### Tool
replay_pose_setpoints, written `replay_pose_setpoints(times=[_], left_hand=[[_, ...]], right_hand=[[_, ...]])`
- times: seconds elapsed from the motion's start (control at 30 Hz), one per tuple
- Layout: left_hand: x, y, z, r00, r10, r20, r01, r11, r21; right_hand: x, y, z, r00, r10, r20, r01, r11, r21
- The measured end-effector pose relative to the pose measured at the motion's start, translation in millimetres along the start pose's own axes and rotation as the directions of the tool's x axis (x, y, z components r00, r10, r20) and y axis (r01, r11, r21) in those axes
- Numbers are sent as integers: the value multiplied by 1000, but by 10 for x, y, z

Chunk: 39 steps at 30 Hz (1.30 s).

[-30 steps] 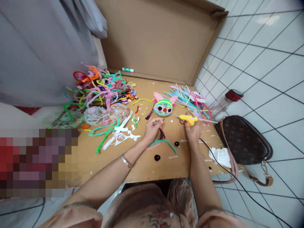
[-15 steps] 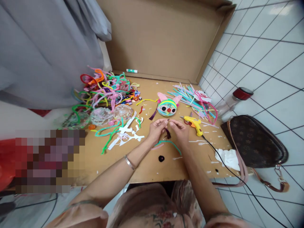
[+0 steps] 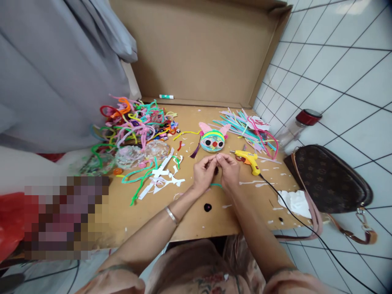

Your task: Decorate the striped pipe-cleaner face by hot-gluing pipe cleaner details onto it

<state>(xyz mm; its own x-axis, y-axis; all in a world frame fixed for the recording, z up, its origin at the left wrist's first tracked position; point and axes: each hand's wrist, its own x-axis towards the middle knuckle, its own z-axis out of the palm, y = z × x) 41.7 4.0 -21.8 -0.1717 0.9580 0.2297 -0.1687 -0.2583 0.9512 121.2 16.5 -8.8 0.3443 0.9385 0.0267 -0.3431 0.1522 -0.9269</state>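
My left hand (image 3: pixel 204 170) and my right hand (image 3: pixel 229 169) meet at the fingertips over the middle of the table, both closed in a pinch. Between them a dark purple tassel (image 3: pixel 216 171) hangs down, mostly covered by the fingers. Just beyond lies a round animal face (image 3: pixel 213 141) with pink ears, black eyes and a red nose. A second purple tassel (image 3: pixel 194 152) dangles from its left side. A yellow glue gun (image 3: pixel 251 162) rests to the right of my right hand. Nearer my body is a small black disc (image 3: pixel 207 207).
Tangled pipe cleaners (image 3: pixel 137 122) and clear plastic pieces (image 3: pixel 130 156) crowd the left. White paper scraps (image 3: pixel 161 173) lie left of my hands. At the right are straight pipe cleaners (image 3: pixel 245 128), a red-lidded bottle (image 3: pixel 301 124), a brown handbag (image 3: pixel 329 179), a tissue (image 3: pixel 294 203) and the glue gun's cord (image 3: pixel 289 210).
My right hand has moved in against my left, closing the small gap between the fingertips. The tassel is now more hidden. The view has shifted slightly.
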Motion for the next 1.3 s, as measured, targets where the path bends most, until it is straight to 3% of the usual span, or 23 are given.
replay_pose_setpoints(times=[0.17, 0.27, 0.33, 0.5, 0.7, 0.83, 1.07, 1.3], left_hand=[[87, 62, -3, 980, 194, 47, -200, 957, 209], [251, 100, -32, 926, 374, 61, -361, 821, 442], [381, 110, -42, 889, 438, 135, -427, 687, 587], [609, 82, -8, 882, 363, 302, -443, 416, 794], [699, 35, -21, 868, 293, 401, -478, 271, 836], [726, 32, -63, 865, 271, 423, -487, 245, 839], [718, -10, -178, 862, 311, 400, -487, 294, 822], [716, -83, -285, 866, 348, 358, -478, 370, 797]], right_hand=[[155, -109, -65, 994, -107, -34, 107, 994, -21], [345, -207, -140, 990, -130, -56, 132, 991, 37], [482, -270, -178, 990, -126, -59, 130, 990, 55], [755, -374, -171, 994, -97, -41, 98, 995, 31], [959, -415, -116, 993, -42, -110, 49, 997, 63], [1025, -424, -127, 993, -92, -75, 96, 994, 52], [1102, -472, -80, 987, -151, -48, 152, 988, 31], [1364, -580, 38, 977, -213, 3, 210, 959, -189]])
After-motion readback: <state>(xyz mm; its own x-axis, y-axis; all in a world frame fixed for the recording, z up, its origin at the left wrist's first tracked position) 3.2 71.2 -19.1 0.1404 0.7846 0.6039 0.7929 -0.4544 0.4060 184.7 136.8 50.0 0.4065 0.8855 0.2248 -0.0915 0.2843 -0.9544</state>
